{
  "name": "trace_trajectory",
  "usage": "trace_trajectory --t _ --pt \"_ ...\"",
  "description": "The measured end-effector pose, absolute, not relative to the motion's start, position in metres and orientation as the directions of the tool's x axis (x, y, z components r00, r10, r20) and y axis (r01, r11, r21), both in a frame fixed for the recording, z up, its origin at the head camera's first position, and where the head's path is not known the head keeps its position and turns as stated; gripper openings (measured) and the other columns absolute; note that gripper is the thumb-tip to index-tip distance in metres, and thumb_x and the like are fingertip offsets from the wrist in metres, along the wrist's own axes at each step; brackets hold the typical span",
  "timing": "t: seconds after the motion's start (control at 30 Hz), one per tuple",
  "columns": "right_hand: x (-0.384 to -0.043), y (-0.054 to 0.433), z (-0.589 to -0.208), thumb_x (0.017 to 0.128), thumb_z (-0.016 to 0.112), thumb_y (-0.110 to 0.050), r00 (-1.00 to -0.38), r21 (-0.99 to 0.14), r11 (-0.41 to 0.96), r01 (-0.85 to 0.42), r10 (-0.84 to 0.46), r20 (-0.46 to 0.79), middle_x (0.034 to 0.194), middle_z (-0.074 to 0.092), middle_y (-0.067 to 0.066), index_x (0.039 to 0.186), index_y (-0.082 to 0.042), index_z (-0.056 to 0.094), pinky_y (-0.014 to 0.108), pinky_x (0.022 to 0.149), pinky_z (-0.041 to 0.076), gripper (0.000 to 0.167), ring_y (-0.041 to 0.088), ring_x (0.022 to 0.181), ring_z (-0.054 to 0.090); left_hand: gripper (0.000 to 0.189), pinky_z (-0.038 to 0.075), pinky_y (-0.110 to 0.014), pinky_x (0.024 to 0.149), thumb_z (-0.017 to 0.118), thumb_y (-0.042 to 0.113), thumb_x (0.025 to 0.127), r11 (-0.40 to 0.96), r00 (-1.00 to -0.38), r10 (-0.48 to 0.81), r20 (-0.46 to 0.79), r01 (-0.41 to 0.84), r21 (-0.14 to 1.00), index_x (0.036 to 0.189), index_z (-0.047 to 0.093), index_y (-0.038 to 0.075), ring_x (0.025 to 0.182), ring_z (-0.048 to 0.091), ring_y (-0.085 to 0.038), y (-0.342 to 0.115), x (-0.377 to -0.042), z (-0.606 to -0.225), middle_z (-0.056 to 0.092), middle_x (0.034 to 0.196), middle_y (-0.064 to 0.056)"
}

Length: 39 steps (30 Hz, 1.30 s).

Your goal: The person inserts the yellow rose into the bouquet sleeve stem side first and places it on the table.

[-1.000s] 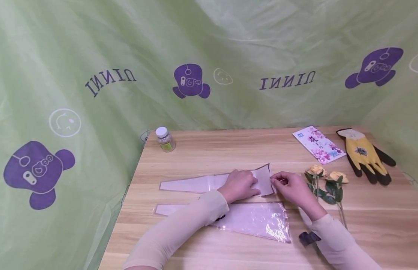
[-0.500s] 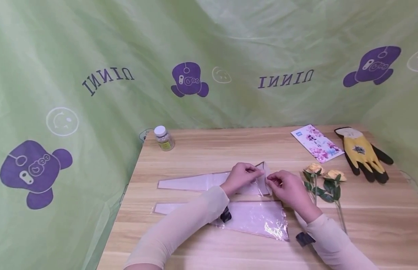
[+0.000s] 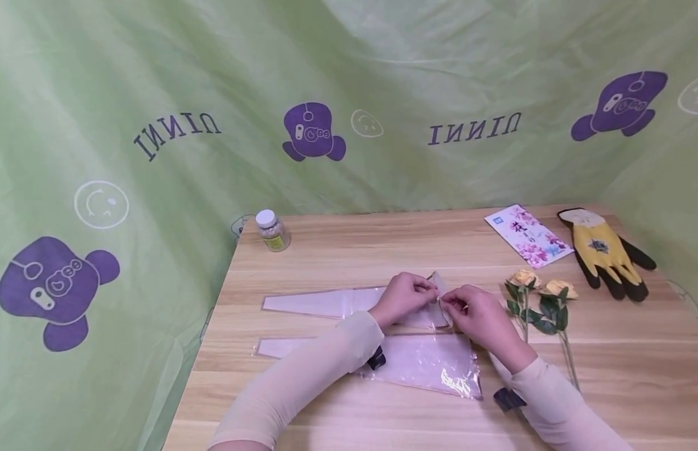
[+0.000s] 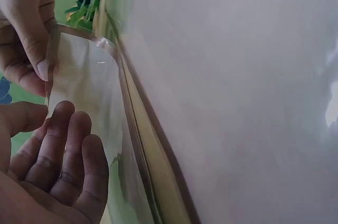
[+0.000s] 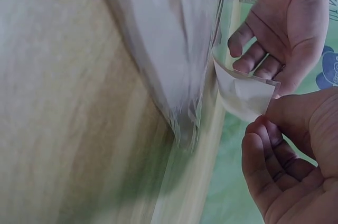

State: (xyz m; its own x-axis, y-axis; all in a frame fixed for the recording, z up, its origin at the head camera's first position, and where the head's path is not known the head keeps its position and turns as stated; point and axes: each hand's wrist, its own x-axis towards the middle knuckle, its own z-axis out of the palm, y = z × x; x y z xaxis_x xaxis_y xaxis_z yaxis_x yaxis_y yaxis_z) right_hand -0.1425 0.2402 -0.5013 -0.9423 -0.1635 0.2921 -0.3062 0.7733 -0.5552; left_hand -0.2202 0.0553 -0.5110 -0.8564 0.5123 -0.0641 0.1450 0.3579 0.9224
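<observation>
Two tapered sleeves with brown borders and pale white middles lie side by side on the table, apparently clear plastic. My left hand point(image 3: 404, 297) pinches the lifted edge of the wide end of the far sleeve point(image 3: 309, 304) between thumb and fingertips. Close beside it, my right hand point(image 3: 480, 315) pinches the same edge with thumb and index finger. In the left wrist view the raised flap point(image 4: 87, 76) stands between both hands. From the right wrist, this flap point(image 5: 240, 92) looks curved upward. The near sleeve point(image 3: 425, 360) lies flat and shiny, partly behind my left forearm.
Two yellow roses point(image 3: 526, 279) with green stems lie to the right of my right hand. Behind them are a floral-printed packet point(image 3: 529, 238) and a yellow-black work glove point(image 3: 603, 247). A white-capped bottle point(image 3: 274, 232) stands at the table's point(image 3: 349, 250) back left.
My left hand has risen from lying on the far sleeve to pinching its raised edge. The right hand has shifted slightly left, and the flap now stands narrower between both hands.
</observation>
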Motion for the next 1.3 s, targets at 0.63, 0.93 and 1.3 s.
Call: trace_trajectory --t 0.63,0.93,1.3 --pt "-0.115 0.272 -0.501 0.091 0.076 -0.010 -0.970 -0.645 0.739 -0.197 -0.050 0.239 0.092 0.072 0.000 0.104 -0.008 0.075 0.030 0.067 0.060 0.013 0.014 0.078 0.066 0.006 0.059 -0.023 0.069 0.078 0.018 0.090 0.338 -0.869 0.495 -0.019 0.172 0.925 0.094 0.077 0.014 0.075 0.068 -0.007 0.046 -0.225 -0.523 0.071 0.079 0.011" --pt "-0.089 0.341 -0.486 0.100 0.068 -0.022 -0.991 -0.739 0.669 0.085 0.135 0.008 0.093 0.071 0.012 0.116 0.005 0.068 0.026 0.060 0.059 0.031 0.021 0.075 0.065 0.007 0.063 -0.029 0.066 0.076 0.013 0.092 0.201 -0.881 0.463 -0.092 0.004 0.980 0.094 0.076 0.006 0.070 0.071 -0.016 0.041 -0.229 -0.527 0.073 0.078 0.000" --pt "-0.102 0.372 -0.483 0.103 0.063 -0.027 -0.969 -0.688 0.683 0.245 0.141 -0.205 0.088 0.074 0.011 0.122 0.017 0.061 0.027 0.059 0.060 0.048 0.020 0.072 0.070 0.008 0.062 -0.028 0.063 0.075 0.010 0.092 0.194 -0.874 0.462 -0.148 -0.063 0.979 0.096 0.076 0.003 0.068 0.070 -0.016 0.046 -0.225 -0.519 0.074 0.077 -0.002"
